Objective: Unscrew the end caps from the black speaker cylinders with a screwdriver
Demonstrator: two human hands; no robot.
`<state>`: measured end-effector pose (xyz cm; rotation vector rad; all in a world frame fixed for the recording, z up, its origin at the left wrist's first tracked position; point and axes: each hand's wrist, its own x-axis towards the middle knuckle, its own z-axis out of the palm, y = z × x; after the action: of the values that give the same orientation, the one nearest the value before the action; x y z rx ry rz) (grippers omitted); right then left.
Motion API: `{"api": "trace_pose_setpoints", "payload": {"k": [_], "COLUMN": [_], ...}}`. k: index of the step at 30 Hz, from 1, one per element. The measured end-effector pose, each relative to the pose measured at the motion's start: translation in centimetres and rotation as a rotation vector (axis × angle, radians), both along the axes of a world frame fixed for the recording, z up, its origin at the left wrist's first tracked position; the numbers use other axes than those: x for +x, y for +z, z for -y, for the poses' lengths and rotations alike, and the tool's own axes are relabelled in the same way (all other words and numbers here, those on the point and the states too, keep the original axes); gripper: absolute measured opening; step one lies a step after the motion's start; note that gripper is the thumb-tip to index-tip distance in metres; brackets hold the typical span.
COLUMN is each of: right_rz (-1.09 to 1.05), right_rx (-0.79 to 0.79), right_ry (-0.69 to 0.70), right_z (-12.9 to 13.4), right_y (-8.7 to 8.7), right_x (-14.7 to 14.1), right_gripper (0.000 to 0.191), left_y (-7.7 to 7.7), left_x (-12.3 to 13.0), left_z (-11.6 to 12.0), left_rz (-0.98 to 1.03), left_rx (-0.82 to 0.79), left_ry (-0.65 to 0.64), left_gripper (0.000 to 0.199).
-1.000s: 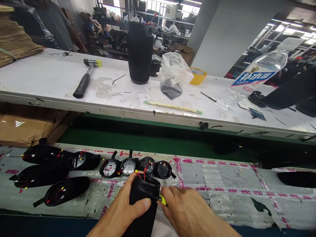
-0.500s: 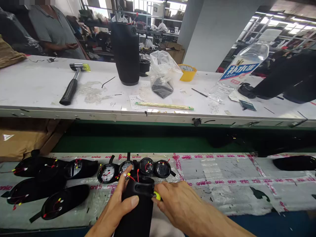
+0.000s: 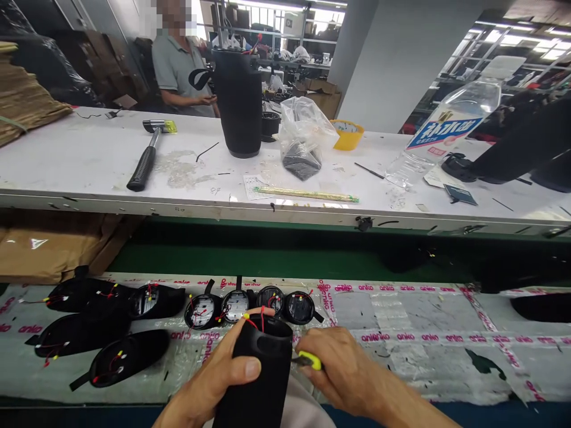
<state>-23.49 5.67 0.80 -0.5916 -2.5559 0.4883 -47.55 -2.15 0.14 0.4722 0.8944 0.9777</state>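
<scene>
My left hand (image 3: 223,368) is wrapped round a black tubular speaker-like housing (image 3: 261,380), thumb across its front. The housing stands tilted, its open top facing up, and red wires (image 3: 262,321) with small connectors stick out of it. In my right hand (image 3: 343,365) is a small tool with a yellow-and-black handle (image 3: 310,359). Its dark tip points at the housing's right side, near the rim; I cannot tell whether it touches. Just behind stand several similar black housings (image 3: 300,306) with wires showing in their open ends.
More black housings (image 3: 129,356) lie at left on the taped plastic sheeting (image 3: 401,368). The white shelf (image 3: 187,172) holds a hammer (image 3: 145,163), an upright black housing (image 3: 241,107), a plastic bag (image 3: 303,142), a tape roll (image 3: 347,135) and a bottle (image 3: 446,128). A person (image 3: 182,71) stands beyond.
My right hand and the yellow-handled tool have drawn back to the right from the housing's side. The view has shifted, so things appear further right.
</scene>
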Motion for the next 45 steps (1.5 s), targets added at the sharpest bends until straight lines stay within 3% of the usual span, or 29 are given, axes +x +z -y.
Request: {"api": "trace_pose_setpoints", "payload": {"k": [3, 8, 13, 19, 26, 37, 45], "right_rz": [-0.04, 0.202, 0.353, 0.359, 0.571, 0.776, 0.778], "right_rx": [-0.015, -0.04, 0.039, 0.096, 0.193, 0.127, 0.223], "right_ry": [-0.056, -0.152, -0.081, -0.065, -0.052, 0.054, 0.119], "right_z": [0.0, 1.2, 1.4, 0.9, 1.5, 1.8, 1.9], "right_y": [1.0, 3.1, 3.5, 3.1, 3.3, 4.0, 4.6], "right_x": [0.1, -0.8, -2.1, -2.4, -2.2, -2.3, -2.7], "right_gripper": [0.029, 0.004, 0.023, 0.031, 0.024, 0.028, 0.024], "left_y": [-0.3, 0.5, 1.3, 1.7, 2.0, 1.8, 2.3], "left_x": [-0.1, 0.1, 0.2, 0.0, 0.5, 1.0, 1.4], "left_z": [0.1, 0.0, -0.1, -0.2, 0.2, 0.7, 0.8], "left_rz": [0.005, -0.177, -0.323, -0.403, -0.572, -0.614, -0.716], "left_rx": [-0.075, 0.015, 0.094, 0.119, 0.119, 0.083, 0.02], "left_ry": [0.044, 0.112, 0.061, 0.01, 0.031, 0.056, 0.061], "left_gripper": [0.072, 0.077, 0.078, 0.079, 0.08, 0.08, 0.077]}}
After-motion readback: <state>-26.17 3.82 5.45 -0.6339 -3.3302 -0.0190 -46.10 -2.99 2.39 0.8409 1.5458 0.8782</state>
